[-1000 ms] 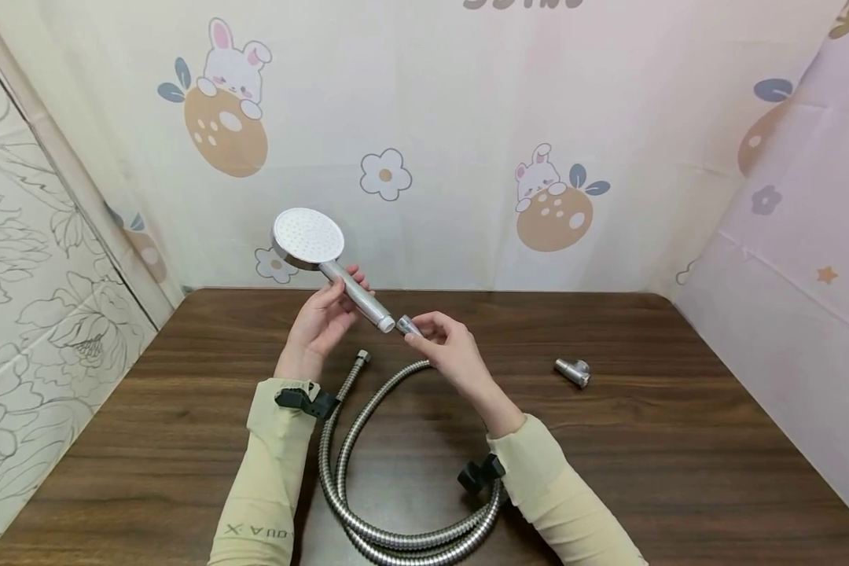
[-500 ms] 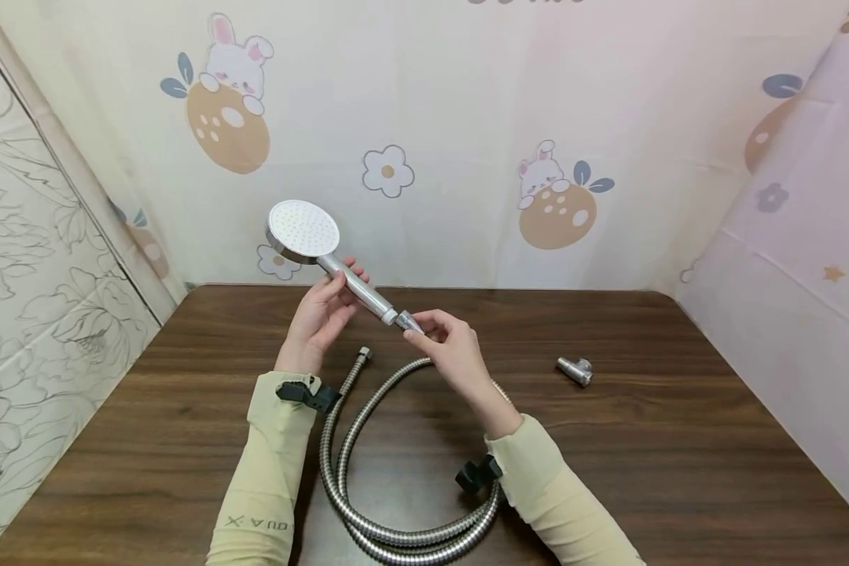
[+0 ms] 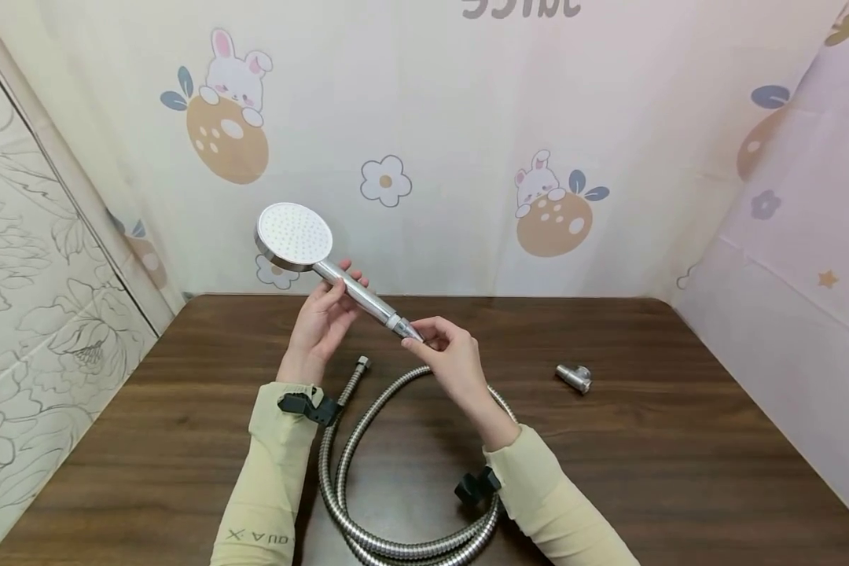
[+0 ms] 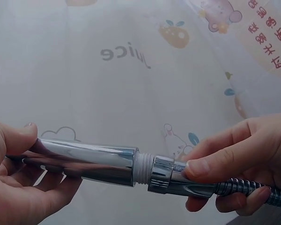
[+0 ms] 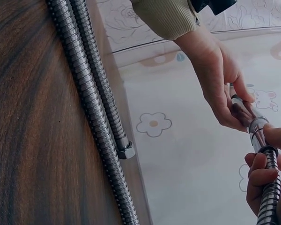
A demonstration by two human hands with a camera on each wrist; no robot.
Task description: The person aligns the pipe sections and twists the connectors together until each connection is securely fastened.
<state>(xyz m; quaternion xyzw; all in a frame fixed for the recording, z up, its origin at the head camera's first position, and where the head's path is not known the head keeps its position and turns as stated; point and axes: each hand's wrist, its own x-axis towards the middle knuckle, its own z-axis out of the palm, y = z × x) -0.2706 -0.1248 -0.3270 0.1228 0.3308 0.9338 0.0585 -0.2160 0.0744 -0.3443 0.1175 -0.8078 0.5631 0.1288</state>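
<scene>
My left hand grips the chrome handle of a shower head, its white nozzle face turned up and toward me. At the handle's lower end a white threaded collar shows. My right hand pinches the chrome conical nut at one end of the metal shower hose. In the left wrist view the nut's rim is right at the collar, in line with the handle, with several threads in sight. The hose runs from the nut through my right fingers and lies coiled on the table.
A small chrome fitting lies on the wooden table to the right. The hose's other end, a hex nut, rests near my left wrist. A printed cloth hangs behind the table.
The nut in my right hand has come up against the threaded collar, closing the small gap seen earlier. The shower head has shifted slightly left. Hose coil and fitting stay put.
</scene>
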